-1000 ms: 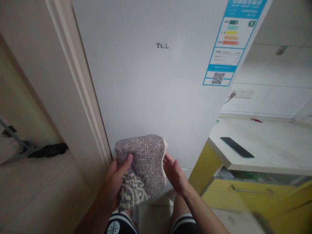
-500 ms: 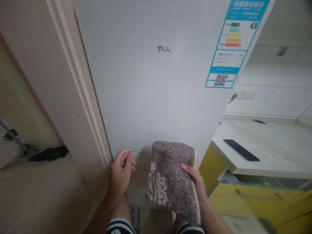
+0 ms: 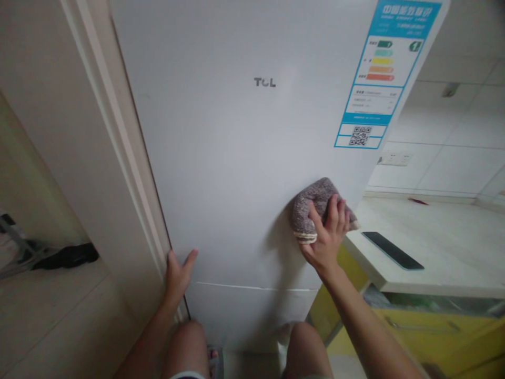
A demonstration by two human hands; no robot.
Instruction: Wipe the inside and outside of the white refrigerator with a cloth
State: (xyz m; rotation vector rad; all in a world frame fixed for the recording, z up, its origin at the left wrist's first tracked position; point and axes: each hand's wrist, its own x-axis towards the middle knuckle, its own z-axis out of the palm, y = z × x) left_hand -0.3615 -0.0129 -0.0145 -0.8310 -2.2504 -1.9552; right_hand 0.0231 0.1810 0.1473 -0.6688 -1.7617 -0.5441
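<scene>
Your right hand (image 3: 325, 245) is clamped on one thick, brownish-grey, flecked cloth with cream edging (image 3: 320, 193), the thumb on its left part and the fingers bent over its right. The cloth is bunched and folded, rounded along the top; the cream edging shows in stacked layers just left of your palm and again at the corner right of your fingertips. Behind it stands one flat, glossy white refrigerator (image 3: 232, 173); you cannot tell how much of the cloth touches its front.

Well to the left of that hand, your left hand (image 3: 177, 276) is at the refrigerator's left edge, holding no visible object, thumb spread apart from the fingers, which are partly hidden. Between your two hands and lower down, one thin white line (image 3: 256, 287) crosses the front.

Above the right hand is one blue-and-white paper label (image 3: 381, 79) with five coloured bars and one QR code; up and to its left, one grey "TCL" logo (image 3: 264, 82).

Right of the right hand, one dark, flat, rectangular phone (image 3: 392, 250) lies on a pale, smooth counter (image 3: 465, 231). Farther off are one small red item (image 3: 418, 201) and one white socket panel (image 3: 395, 158).
</scene>
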